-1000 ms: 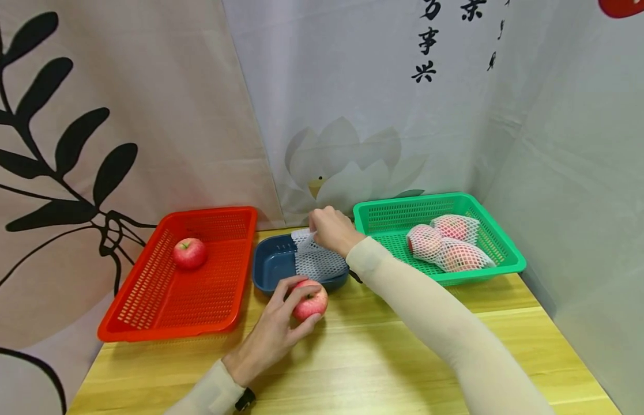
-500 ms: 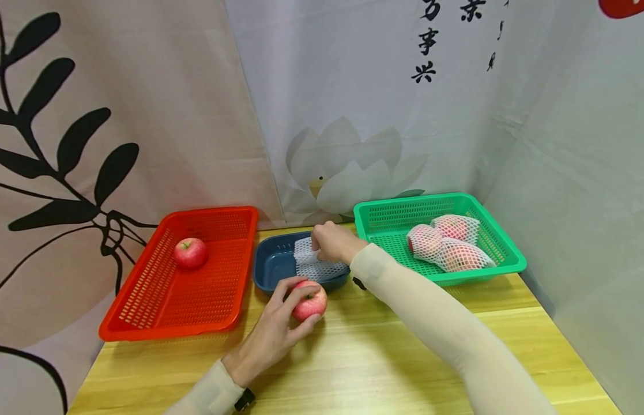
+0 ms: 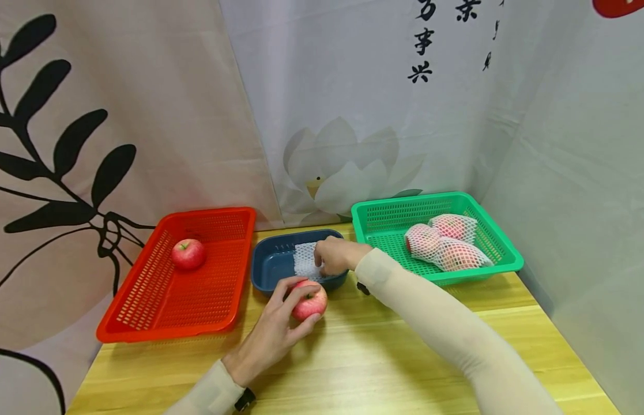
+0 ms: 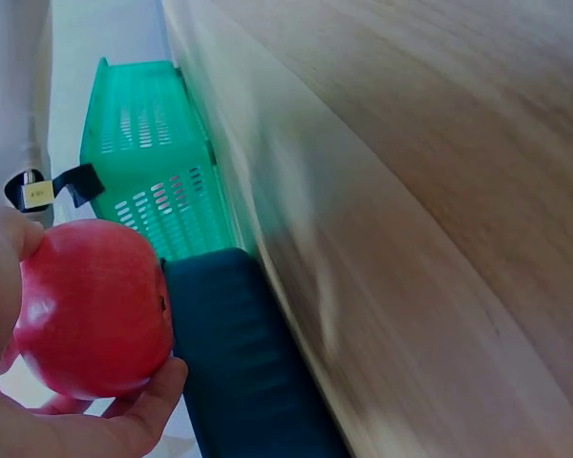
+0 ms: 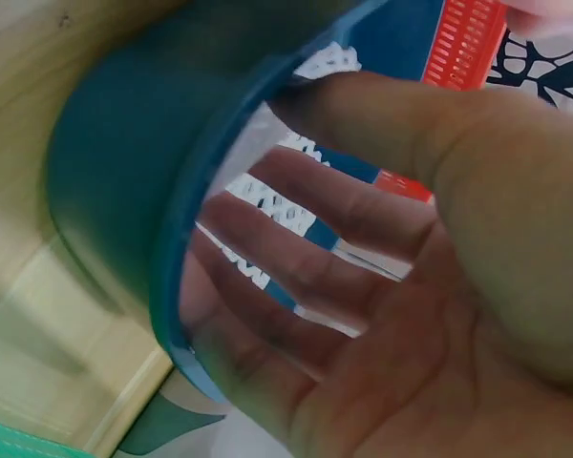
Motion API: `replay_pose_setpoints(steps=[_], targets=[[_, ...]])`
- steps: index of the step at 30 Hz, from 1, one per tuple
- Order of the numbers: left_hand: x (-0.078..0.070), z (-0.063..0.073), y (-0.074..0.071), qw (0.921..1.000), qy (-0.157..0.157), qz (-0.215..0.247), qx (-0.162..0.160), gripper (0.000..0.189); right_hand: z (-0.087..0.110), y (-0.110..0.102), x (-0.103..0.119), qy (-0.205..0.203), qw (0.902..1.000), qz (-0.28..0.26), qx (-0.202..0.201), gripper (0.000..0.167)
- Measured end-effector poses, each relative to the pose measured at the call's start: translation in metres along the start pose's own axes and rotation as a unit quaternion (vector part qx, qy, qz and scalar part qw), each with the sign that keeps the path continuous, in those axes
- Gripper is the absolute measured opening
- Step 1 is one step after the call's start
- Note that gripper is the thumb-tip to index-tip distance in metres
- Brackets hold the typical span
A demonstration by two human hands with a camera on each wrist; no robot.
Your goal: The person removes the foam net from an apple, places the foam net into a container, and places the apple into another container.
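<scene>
My left hand [image 3: 272,323] holds a red apple [image 3: 309,301] over the table, thumb and fingers round its sides. The left wrist view has the same apple [image 4: 95,307] large beside the blue basin. My right hand [image 3: 336,256] reaches down into the blue basin [image 3: 272,268], among white foam fruit nets [image 3: 305,260]. Up close in the right wrist view, the bent fingers [image 5: 306,258] dip behind the basin's rim, with netting [image 5: 277,205] showing between them. The rim partly hides the fingertips, and I cannot tell whether they pinch a net.
A red basket [image 3: 161,288] with one bare apple [image 3: 188,254] stands left of the basin. To the right, a green basket [image 3: 389,233] contains netted apples [image 3: 459,253]. Cloth hangings [image 3: 347,86] close off the back and sides of the wooden table [image 3: 394,357].
My right hand has moved down and slightly right in the basin; the net raised near its fingers a second ago now lies lower. The left hand and its apple have stayed put.
</scene>
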State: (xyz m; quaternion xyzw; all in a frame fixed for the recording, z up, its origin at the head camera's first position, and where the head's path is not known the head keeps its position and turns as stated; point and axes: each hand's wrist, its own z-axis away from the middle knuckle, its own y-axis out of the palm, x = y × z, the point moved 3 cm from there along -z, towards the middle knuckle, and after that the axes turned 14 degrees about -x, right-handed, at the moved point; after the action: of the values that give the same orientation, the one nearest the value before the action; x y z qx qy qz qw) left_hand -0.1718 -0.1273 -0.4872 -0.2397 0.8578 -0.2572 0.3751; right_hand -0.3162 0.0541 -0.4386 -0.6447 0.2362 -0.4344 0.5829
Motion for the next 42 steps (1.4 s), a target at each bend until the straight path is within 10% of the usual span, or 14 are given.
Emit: replay_pose_setpoints(steps=[13,42], targets=[[-0.001,0.001,0.001,0.9997,0.014,0.007,-0.021,0.058,0.006,0.005,0.0,-0.007,0.9997,0.003,0.024,0.033],[-0.006,-0.006,-0.012,0.9995,0.011,-0.005,-0.031,0.06,0.043,-0.027,0.004,-0.079,0.9915,-0.039,-0.096,0.03]])
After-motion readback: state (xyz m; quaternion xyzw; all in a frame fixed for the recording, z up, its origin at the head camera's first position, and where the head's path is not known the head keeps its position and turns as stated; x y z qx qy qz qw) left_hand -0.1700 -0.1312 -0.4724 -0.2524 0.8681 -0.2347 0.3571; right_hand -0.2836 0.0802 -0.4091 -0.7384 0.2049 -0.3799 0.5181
